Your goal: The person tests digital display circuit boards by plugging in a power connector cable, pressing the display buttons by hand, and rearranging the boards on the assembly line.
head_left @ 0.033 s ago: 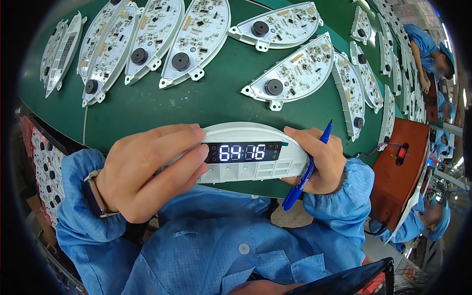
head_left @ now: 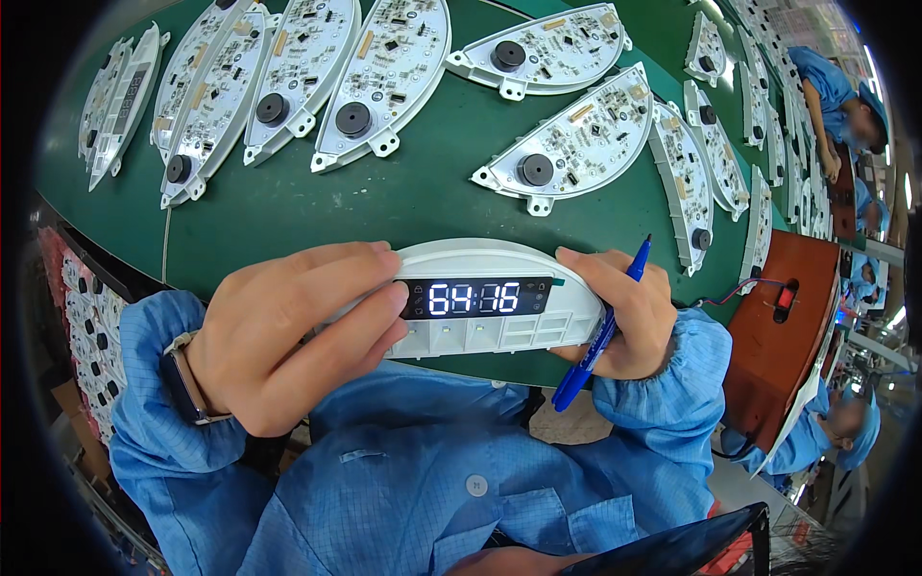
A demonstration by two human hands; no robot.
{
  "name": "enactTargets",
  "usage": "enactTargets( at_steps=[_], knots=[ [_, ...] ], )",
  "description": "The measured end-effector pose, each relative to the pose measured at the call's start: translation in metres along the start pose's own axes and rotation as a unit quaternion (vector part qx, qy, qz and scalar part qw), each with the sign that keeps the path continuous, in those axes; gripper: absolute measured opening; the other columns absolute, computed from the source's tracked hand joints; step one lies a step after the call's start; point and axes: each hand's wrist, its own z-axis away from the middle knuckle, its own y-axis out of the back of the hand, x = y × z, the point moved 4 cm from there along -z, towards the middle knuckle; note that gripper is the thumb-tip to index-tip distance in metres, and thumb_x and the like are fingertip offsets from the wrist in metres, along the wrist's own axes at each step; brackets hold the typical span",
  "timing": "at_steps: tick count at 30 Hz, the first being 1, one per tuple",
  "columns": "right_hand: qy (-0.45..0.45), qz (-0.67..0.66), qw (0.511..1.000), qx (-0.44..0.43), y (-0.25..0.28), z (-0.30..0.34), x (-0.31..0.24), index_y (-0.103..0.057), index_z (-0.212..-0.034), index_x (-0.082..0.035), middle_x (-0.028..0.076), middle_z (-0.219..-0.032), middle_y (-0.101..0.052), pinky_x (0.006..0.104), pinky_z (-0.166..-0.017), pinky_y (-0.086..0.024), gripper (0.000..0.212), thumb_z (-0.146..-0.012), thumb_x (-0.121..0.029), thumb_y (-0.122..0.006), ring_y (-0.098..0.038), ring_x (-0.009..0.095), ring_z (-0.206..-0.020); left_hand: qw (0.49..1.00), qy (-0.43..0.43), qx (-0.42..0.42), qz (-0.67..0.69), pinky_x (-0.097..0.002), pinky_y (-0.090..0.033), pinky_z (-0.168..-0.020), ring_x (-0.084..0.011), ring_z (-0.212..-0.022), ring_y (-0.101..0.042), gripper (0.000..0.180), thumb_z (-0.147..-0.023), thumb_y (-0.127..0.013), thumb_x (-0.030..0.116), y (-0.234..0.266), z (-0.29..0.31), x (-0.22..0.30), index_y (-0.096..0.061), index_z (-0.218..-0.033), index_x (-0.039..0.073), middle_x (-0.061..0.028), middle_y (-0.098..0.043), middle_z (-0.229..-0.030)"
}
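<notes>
Close to my body I hold a white half-moon display module (head_left: 480, 257) just in from the table's near edge. Its black window (head_left: 536, 300) faces up with white digits lit, above a row of small moulded compartments. My left hand (head_left: 293, 331) grips the left end, fingers over the top face and beside the window. At the right end my right hand (head_left: 629, 312) is closed on the module, thumb along the curved rim. A blue marker pen (head_left: 603, 336) sits slantwise in that same hand, its dark tip uncovered and pointing away from me.
On the green table (head_left: 240, 245), several half-moon circuit board modules (head_left: 389, 86) with round black buzzers lie beyond my hands. At right stands a brown box (head_left: 783, 355) with a red switch and wires. More boards (head_left: 96, 336) lie lower left. Co-workers (head_left: 836, 96) sit far right.
</notes>
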Motion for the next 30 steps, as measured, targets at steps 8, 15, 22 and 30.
enactTargets(
  at_steps=[8,15,22,30],
  knots=[
    [0.003,-0.019,1.0,-0.004,0.001,0.001,0.001,-0.062,-0.127,0.004,0.017,-0.098,-0.071,0.0377,-0.061,-0.054,0.069,-0.069,-0.024,-0.086,-0.07,0.029,-0.073,1.0,-0.003,0.004,-0.001,-0.0388,-0.063,-0.067,-0.0364,-0.085,-0.073,0.028,-0.077,-0.079,-0.001,0.001,-0.003,0.002,-0.069,-0.1,-0.012,-0.0251,-0.067,-0.103],
    [-0.009,-0.012,1.0,-0.008,0.001,0.001,0.0,-0.062,-0.127,0.005,0.017,-0.098,-0.071,0.0377,-0.063,-0.056,0.07,-0.067,-0.022,-0.087,-0.071,0.03,-0.076,1.0,0.0,-0.003,-0.008,-0.0388,-0.063,-0.066,-0.0361,-0.084,-0.073,0.029,-0.076,-0.079,0.0,0.001,-0.004,0.001,-0.068,-0.1,-0.012,-0.0255,-0.067,-0.103],
    [-0.01,0.029,1.0,0.001,-0.002,-0.003,-0.002,-0.063,-0.127,0.002,0.016,-0.097,-0.071,0.038,-0.064,-0.056,0.07,-0.066,-0.021,-0.09,-0.071,0.031,-0.076,0.992,-0.004,-0.099,-0.072,-0.0393,-0.063,-0.074,-0.036,-0.092,-0.072,0.03,-0.078,-0.069,0.003,-0.006,-0.002,-0.003,-0.067,-0.103,-0.014,-0.0271,-0.066,-0.112],
    [-0.042,0.023,0.999,0.003,-0.007,-0.002,-0.001,-0.063,-0.124,0.0,0.016,-0.092,-0.069,0.0387,-0.063,-0.055,0.065,-0.069,-0.023,-0.09,-0.07,0.032,-0.074,0.978,-0.054,-0.116,-0.168,-0.0384,-0.062,-0.077,-0.0333,-0.091,-0.07,0.034,-0.078,-0.066,0.006,-0.021,0.01,0.0,-0.068,-0.105,-0.015,-0.0269,-0.065,-0.116]
  ],
)
